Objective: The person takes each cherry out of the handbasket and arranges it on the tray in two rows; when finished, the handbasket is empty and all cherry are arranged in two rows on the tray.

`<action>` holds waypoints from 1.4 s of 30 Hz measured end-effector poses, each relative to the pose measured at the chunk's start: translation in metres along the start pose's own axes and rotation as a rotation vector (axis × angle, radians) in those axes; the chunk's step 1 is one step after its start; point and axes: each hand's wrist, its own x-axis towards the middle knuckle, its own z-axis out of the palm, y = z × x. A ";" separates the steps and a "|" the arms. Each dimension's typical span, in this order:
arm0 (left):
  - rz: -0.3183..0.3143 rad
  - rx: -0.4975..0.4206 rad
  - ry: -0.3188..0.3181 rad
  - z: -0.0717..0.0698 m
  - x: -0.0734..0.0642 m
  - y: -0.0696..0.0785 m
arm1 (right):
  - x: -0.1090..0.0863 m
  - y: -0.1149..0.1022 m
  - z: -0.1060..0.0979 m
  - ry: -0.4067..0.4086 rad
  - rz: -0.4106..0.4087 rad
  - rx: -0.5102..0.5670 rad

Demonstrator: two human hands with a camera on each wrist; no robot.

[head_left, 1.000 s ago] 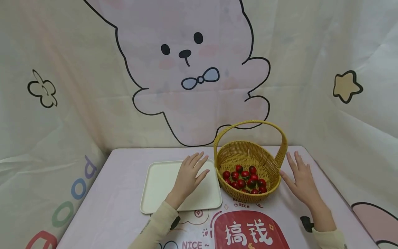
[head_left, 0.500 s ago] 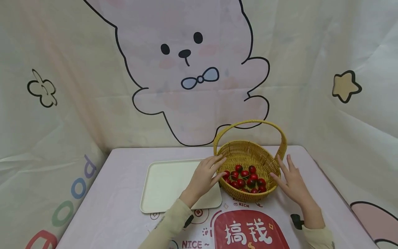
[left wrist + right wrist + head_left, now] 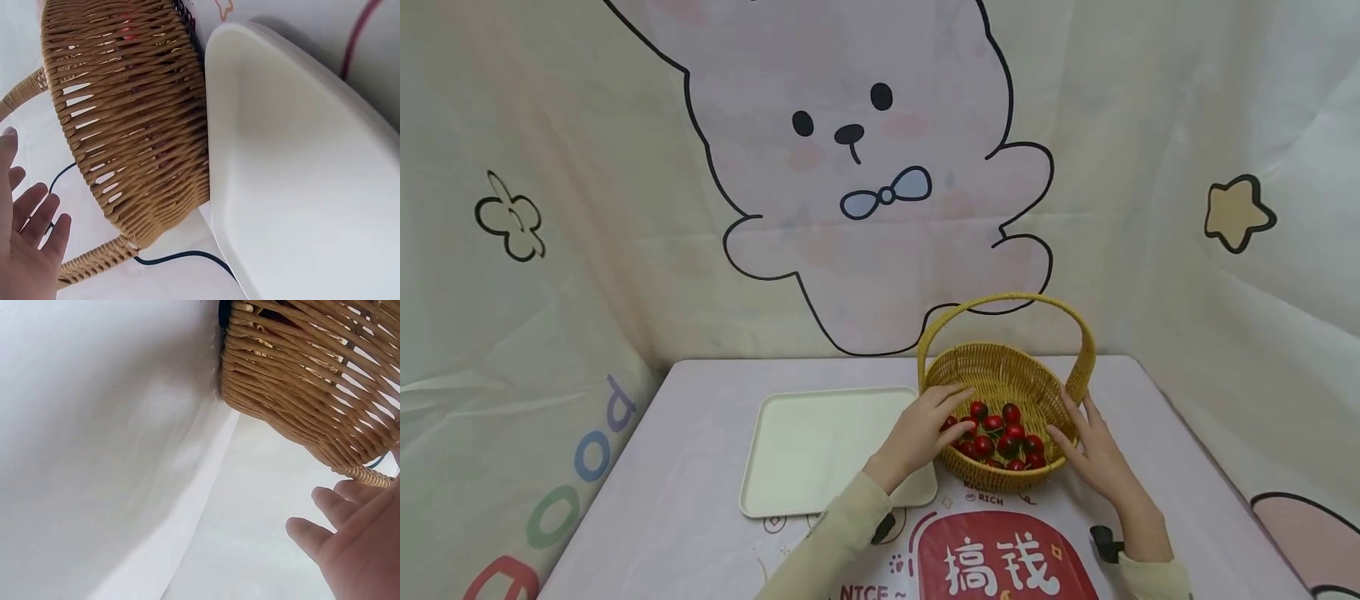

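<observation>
Several dark red cherries (image 3: 1007, 444) lay clustered toward the near side of a yellow wicker basket (image 3: 1000, 371), which stood upright on the right half of the table (image 3: 692, 467), its arched handle (image 3: 1011, 297) raised. At the basket's left rim was the left hand (image 3: 921, 429), partly in front of the leftmost cherries, its fingers apart and gripping nothing. The right hand (image 3: 1093, 454) was opposite, by the handle's right foot, its fingers likewise parted around nothing; whether either hand's fingertips touched the weave was hard to tell. A cream rectangular tray (image 3: 808, 450) lay right beside the basket on its left. Nearer the person, a red panel (image 3: 1070, 550) with white characters was printed on the table's cover. A lilac cartoon animal (image 3: 865, 250) decorated the backdrop (image 3: 1097, 208).
</observation>
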 end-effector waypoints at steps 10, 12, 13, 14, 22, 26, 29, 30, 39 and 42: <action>-0.107 -0.040 -0.154 0.019 0.021 0.003 | 0.001 0.006 0.003 -0.043 0.027 0.101; -0.123 -0.041 -0.184 0.021 0.025 0.003 | 0.002 0.007 0.004 -0.052 0.044 0.119; -0.131 -0.046 -0.201 0.022 0.027 0.003 | 0.003 0.008 0.005 -0.056 0.054 0.124; -0.136 -0.054 -0.215 0.023 0.029 0.002 | 0.003 0.009 0.005 -0.059 0.060 0.127; -0.176 -0.104 -0.312 0.034 0.039 -0.002 | 0.007 0.010 0.007 -0.101 0.106 0.147; -0.183 -0.123 -0.354 0.039 0.046 -0.004 | 0.005 0.011 0.006 -0.112 0.103 0.175; -0.194 -0.147 -0.387 0.043 0.053 -0.006 | 0.005 0.012 0.006 -0.109 0.093 0.190; -0.199 -0.153 -0.397 0.045 0.055 -0.007 | 0.005 0.013 0.005 -0.110 0.093 0.193; -0.285 -0.221 -0.461 0.058 0.064 -0.016 | 0.005 0.010 0.006 -0.114 0.106 0.208; -0.345 -0.278 -0.461 0.060 0.065 -0.018 | 0.005 0.011 0.007 -0.115 0.103 0.218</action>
